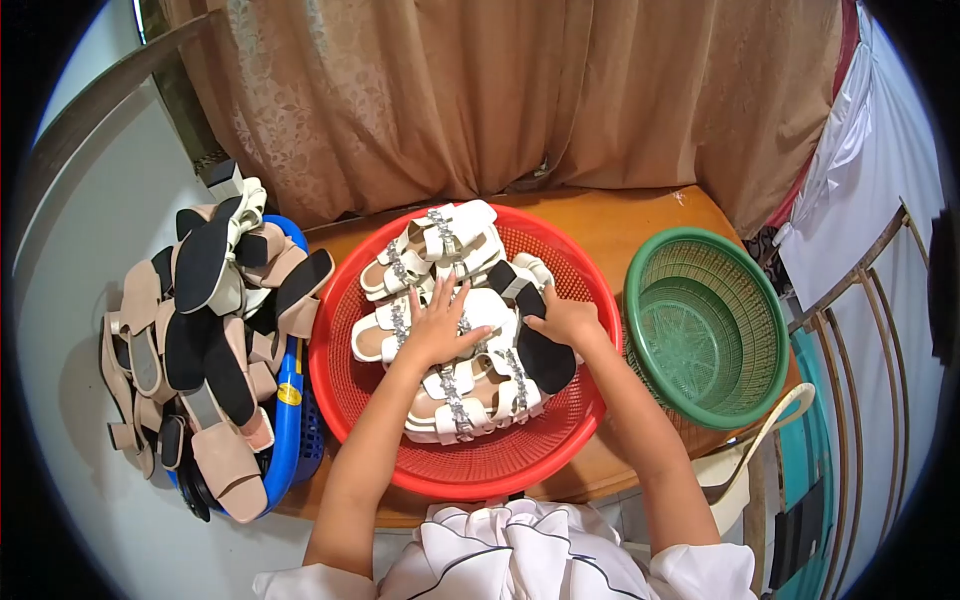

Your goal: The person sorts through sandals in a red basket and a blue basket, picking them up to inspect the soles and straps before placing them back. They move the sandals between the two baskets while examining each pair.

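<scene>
Several white sandals (475,220) with silvery decorated straps lie piled in a red plastic basket (332,400) in front of me. My left hand (437,328) rests on the middle of the pile, its fingers spread over the straps. At the pile's right side my right hand (566,322) grips a sandal (545,362) that lies with its black sole facing up. Its thumb shows on the near side, while the other fingers are partly hidden behind the shoe.
To the left, a blue basket (287,455) is heaped with beige and black-soled sandals (228,460). A green basket (640,310) stands at the right on the wooden table (690,207). Brown curtains (430,100) hang behind, and a metal rack (850,330) is at far right.
</scene>
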Tool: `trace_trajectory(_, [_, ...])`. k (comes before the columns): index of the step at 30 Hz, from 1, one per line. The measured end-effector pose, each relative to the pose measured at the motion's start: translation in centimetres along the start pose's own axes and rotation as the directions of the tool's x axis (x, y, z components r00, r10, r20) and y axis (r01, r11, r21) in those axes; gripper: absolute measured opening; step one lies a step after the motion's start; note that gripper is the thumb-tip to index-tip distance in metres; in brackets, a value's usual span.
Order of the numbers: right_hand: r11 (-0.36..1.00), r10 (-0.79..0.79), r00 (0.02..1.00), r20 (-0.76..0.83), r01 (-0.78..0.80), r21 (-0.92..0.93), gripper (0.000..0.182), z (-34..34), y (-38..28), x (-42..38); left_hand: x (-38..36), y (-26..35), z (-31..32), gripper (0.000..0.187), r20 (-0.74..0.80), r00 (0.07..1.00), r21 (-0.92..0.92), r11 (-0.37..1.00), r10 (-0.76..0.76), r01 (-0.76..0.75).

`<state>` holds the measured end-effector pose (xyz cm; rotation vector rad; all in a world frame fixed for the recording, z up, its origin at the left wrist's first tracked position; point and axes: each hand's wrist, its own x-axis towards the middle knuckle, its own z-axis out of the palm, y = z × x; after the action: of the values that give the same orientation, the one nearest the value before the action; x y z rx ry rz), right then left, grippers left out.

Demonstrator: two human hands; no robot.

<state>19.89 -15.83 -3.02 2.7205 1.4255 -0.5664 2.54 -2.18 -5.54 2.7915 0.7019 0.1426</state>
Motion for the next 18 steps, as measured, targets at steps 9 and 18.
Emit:
trace_trajectory(9, [0.976,0.026,0.972,-0.232,0.026,0.216,0.073,0.5,0.6,-1.6,-0.5,0.5,-0.5,0.086,-0.078,0.997,0.036,0.999,0.027,-0.024])
trace_trajectory(18, [0.888,-0.117,0.646,-0.754,0.408,0.211,0.038,0.7,0.8,-1.3,-2.4,1.4,-3.4,0.072,-0.388,0.918,0.025,0.997,0.077,-0.073])
